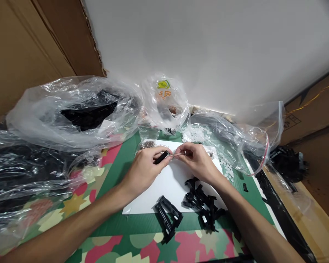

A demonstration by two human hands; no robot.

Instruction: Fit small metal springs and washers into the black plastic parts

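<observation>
My left hand pinches a small black plastic part above a white sheet. My right hand holds a thin metal piece, perhaps a small spring, with its end at the tip of the black part. The two hands nearly meet over the sheet. A pile of black plastic parts lies on the sheet below my right wrist, and a few more black parts lie at the sheet's front edge.
A large clear bag with black parts lies at left. A small printed bag stands behind the sheet, and a zip bag of white bits lies at right. Cardboard rises at left. A patterned cloth covers the table.
</observation>
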